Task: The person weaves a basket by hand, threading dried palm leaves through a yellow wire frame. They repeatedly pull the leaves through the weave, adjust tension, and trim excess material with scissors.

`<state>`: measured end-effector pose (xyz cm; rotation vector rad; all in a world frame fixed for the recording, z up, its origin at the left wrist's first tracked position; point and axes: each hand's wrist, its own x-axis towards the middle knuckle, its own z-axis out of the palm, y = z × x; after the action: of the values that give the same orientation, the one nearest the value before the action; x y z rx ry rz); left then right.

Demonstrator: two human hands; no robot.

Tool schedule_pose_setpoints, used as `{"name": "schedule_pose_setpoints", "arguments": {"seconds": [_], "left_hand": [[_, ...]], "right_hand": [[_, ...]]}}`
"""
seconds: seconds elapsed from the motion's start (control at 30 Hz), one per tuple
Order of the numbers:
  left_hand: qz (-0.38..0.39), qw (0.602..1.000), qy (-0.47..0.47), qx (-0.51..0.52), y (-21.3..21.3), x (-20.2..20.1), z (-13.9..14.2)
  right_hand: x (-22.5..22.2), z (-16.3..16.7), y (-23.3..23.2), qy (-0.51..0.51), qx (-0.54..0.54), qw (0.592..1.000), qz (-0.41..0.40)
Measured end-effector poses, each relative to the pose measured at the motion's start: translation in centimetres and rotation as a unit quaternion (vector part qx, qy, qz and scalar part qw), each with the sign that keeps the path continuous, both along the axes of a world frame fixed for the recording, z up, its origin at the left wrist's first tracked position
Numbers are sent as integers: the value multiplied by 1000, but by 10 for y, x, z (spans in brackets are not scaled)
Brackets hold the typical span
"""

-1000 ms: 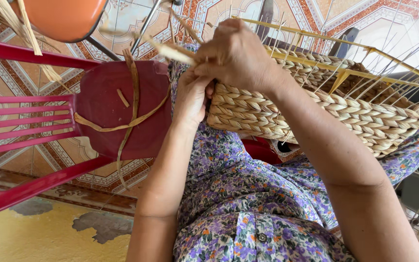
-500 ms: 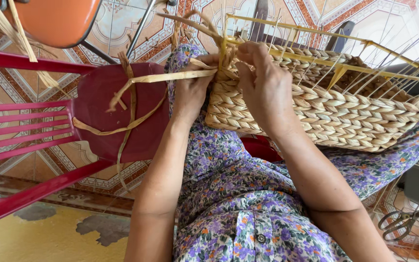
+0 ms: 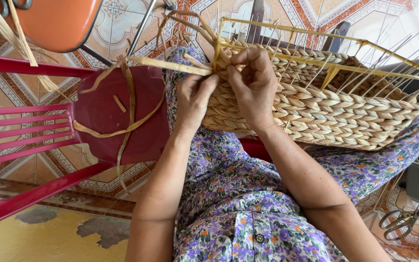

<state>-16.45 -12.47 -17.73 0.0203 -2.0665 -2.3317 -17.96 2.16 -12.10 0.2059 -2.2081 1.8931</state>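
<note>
A half-woven straw basket (image 3: 335, 114) on a yellow wire frame (image 3: 316, 36) lies tilted across my lap. My left hand (image 3: 193, 99) pinches a flat pale fibre strand (image 3: 170, 64) at the basket's left corner; the strand runs off to the left. My right hand (image 3: 253, 85) presses on the woven wall beside it, fingers curled around the same strand at the rim. Thin upright stakes stick out along the top and right. My purple flowered dress (image 3: 238, 194) is under the basket.
A red plastic chair (image 3: 98, 116) stands at the left with loose fibre strips (image 3: 122, 128) draped on its seat. An orange chair seat (image 3: 64, 22) is at top left. Scissors (image 3: 403, 221) lie on the patterned tile floor at lower right.
My right hand has come down from above the rim onto the basket's left corner. The strand now stretches out to the left between both hands. The view has shifted slightly.
</note>
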Motion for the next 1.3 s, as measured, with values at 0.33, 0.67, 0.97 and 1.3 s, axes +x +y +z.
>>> {"name": "schedule_pose_setpoints", "arguments": {"seconds": [0.33,0.67,0.97,1.3], "left_hand": [[67,997,36,16,14,0,-2],[169,941,205,-211,27,8,5],[27,905,278,-322,-9,7,35],[-135,844,352,-382,-25,-30,40]], "right_hand": [[-1,10,15,16,267,962,50],[19,-5,42,-204,-206,946,145],[42,5,72,-184,-193,939,216],[117,2,93,30,171,934,312]]}}
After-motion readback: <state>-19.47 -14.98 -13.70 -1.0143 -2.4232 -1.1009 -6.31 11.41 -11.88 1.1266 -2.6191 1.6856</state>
